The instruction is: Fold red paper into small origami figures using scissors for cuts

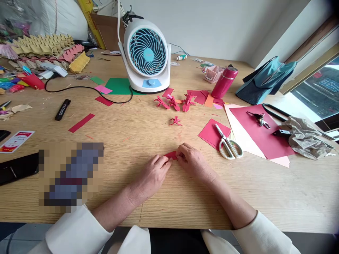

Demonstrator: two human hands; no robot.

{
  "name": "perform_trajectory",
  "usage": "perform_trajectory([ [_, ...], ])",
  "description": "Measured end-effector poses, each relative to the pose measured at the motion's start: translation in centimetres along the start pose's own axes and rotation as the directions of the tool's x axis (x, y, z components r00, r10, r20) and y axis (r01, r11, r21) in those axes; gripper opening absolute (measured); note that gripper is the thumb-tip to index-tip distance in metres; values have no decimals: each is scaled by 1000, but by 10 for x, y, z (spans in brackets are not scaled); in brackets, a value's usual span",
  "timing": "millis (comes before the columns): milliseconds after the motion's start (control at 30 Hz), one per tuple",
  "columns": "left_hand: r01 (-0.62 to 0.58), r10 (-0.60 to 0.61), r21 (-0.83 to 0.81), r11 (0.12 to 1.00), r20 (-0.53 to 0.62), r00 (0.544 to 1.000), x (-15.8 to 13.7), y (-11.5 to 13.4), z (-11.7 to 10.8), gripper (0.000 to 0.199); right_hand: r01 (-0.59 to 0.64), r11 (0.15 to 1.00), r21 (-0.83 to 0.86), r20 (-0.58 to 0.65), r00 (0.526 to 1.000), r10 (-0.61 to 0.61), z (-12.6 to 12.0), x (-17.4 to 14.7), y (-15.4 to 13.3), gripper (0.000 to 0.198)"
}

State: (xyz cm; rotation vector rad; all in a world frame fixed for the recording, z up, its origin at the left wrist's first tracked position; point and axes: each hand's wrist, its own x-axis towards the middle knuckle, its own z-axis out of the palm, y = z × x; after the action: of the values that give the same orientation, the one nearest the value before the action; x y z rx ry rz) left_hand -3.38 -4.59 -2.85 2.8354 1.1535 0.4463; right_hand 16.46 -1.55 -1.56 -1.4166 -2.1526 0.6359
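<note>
A small folded piece of red paper (pixel 170 155) lies on the table between my hands. My left hand (pixel 155 171) presses on its left end with the fingers together. At its right end, my right hand (pixel 190 158) pinches the paper with curled fingers. Both hands cover much of the paper, so its full shape is hidden. Just beyond them sits a small red folded-paper figure (pixel 176 121), and behind it stand several larger red folded figures (pixel 173 102). To the right of my right hand are a stack of red paper squares (pixel 212 132) and white-handled scissors (pixel 228 144) lying partly on it.
A white and blue fan (pixel 148 53) stands at the back. Right of it are a pink bottle (pixel 225 83), a teal bag (pixel 265 81) and a large red sheet (pixel 256 130) with keys (pixel 262 120). A black marker (pixel 63 109) and a red strip (pixel 81 122) lie left.
</note>
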Motion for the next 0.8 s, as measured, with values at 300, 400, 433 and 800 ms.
perform_trajectory([
  [300, 74, -73, -92, 993, 13, 997, 5, -3, -12, 31, 43, 998, 47, -5, 999, -43, 2, -2, 4, 22],
  [400, 157, -155, -164, 974, 20, 988, 16, -4, -15, 22, 67, 995, 71, -5, 998, -67, 0, -3, 4, 24],
  [433, 196, -195, -175, 965, 27, 981, 21, -4, -15, 19, 73, 994, 81, -7, 997, -73, 0, -4, 4, 24],
  [800, 401, -378, -323, 857, 134, 916, 56, -7, -2, 12, 132, 936, 326, -249, 967, -50, 1, -4, 13, 16],
])
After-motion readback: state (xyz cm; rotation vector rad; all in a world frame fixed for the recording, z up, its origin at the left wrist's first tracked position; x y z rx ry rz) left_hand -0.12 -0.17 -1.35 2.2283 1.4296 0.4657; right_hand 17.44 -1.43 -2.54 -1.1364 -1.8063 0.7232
